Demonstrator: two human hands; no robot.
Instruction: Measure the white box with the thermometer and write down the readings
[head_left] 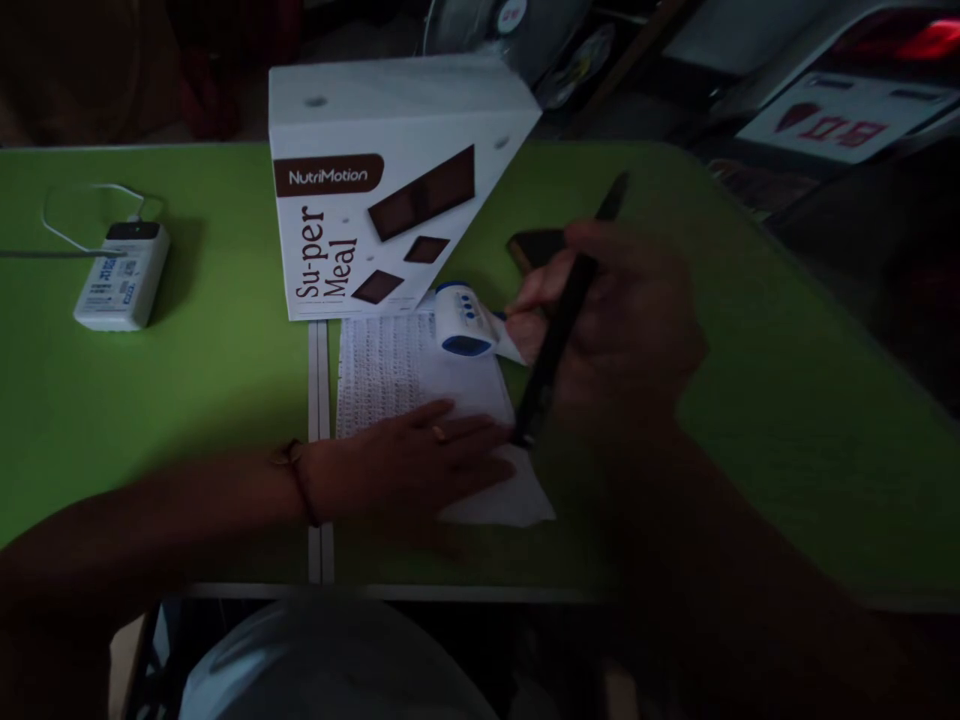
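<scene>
Right arm (735, 550): nearest to us, very dark, and cut off at the bottom edge.
Right hand (630, 330): blurry, with the fingers curled in and pinching a black pen (559, 345). Its fingertips are at the handle of a white and blue gadget (463, 318); I cannot tell how tightly they hold it.
Pen: on a slant over the green table (225, 390), low end close to the left hand's fingertips.
Left hand (420, 460): flat on the paper (382, 370), fingers a bit spread, covering part of the page. It wears a ring (439, 433), and a thin bracelet (301, 485) is on the wrist.
Paper: lots of tiny rows, too small to read. Its top edge is hard to see by the box.
Gadget: over the top part of the paper, just beside the box, with blue buttons and a dark little screen.
Box (330, 130): white, stands up and blocks what is behind it. It says "NutriMotion Su-per Meal".
Dark thing (534, 245): half hidden behind the right hand; I cannot tell what it is.
White block (124, 280): far left on the table, with a cord (82, 188) plugged in.
Red light (937, 40): top right corner, cut off.
</scene>
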